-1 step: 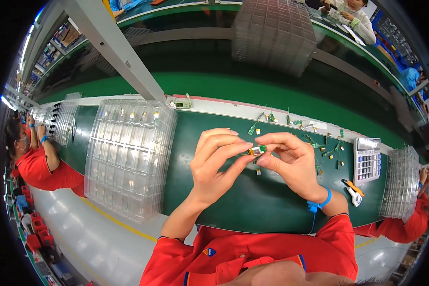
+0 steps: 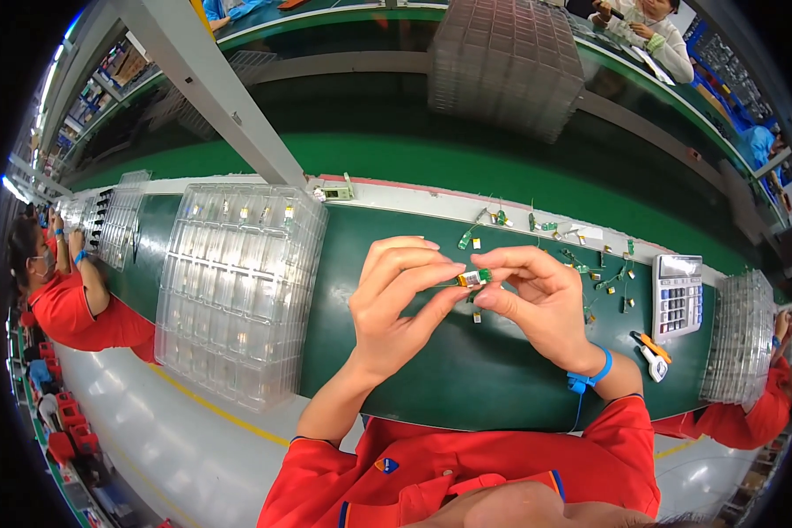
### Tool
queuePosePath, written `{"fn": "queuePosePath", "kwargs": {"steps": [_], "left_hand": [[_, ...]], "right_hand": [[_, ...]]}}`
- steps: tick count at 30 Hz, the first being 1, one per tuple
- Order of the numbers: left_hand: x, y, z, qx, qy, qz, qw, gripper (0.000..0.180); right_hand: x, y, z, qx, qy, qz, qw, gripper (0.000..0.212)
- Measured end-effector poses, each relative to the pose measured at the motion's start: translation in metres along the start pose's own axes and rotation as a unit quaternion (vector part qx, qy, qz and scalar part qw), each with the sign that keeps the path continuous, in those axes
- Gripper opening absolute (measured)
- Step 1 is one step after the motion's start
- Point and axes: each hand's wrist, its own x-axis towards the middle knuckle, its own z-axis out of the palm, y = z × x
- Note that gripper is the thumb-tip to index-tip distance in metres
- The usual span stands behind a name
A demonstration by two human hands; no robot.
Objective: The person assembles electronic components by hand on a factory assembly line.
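So there's one little battery piece point(image 2: 472, 279) mid-frame, up off the bench point(image 2: 475, 378), left hand point(image 2: 392, 299) pinching its left end, right hand point(image 2: 544, 297) pinching the green end. Looks partway to me: that one's being worked on, and more than ten loose pieces point(image 2: 464, 238) lie right of centre, too tangled to count exactly. About five pieces show in the top row of the tray stack point(image 2: 229, 274) at left, maybe done, can't tell. One calculator point(image 2: 678, 299) at right, plus one more clear stack point(image 2: 737, 339).
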Motion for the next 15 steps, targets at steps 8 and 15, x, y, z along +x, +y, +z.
{"fn": "queuePosePath", "kwargs": {"steps": [8, 15], "left_hand": [[0.0018, -0.0006, -0.002, -0.036, -0.012, -0.014, 0.999, 0.022], [-0.0002, 0.0004, -0.0053, -0.13, -0.047, -0.096, 0.986, 0.019]], "right_hand": [[-0.0037, -0.0063, 0.0035, -0.028, 0.009, -0.028, 0.999, 0.036], [0.0014, 0.0009, -0.0044, -0.176, -0.038, -0.153, 0.972, 0.033]]}}
